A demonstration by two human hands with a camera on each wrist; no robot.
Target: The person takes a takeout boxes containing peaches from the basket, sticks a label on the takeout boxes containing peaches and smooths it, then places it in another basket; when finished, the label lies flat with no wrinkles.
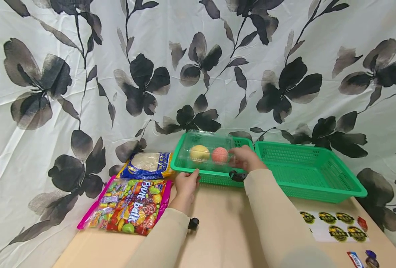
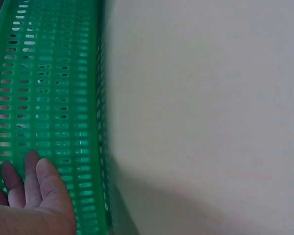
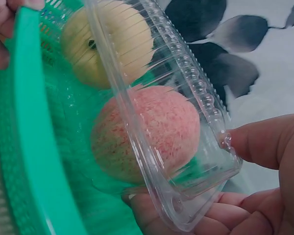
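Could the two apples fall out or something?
Maybe. The right hand grips only one end of the clear box, so its thin plastic might flex or tip. The box's edge looks slightly parted there, so the pink apple could slip out. The left hand only touches the green basket, which might slide.

A clear clamshell box [image 1: 207, 152] holding two fruits, perhaps apples, sits tilted in the left green basket [image 1: 184, 169].

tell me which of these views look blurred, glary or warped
Head view: wide-angle bend at the edges, evenly lit, sharp; the clear plastic clamshell box shows faint sheen. Left wrist view: the green slotted plastic basket is smeared with blur, and a soft shadow lies on the beige table. Right wrist view: very close, glints on the clamshell rim, the right hand soft-focused.
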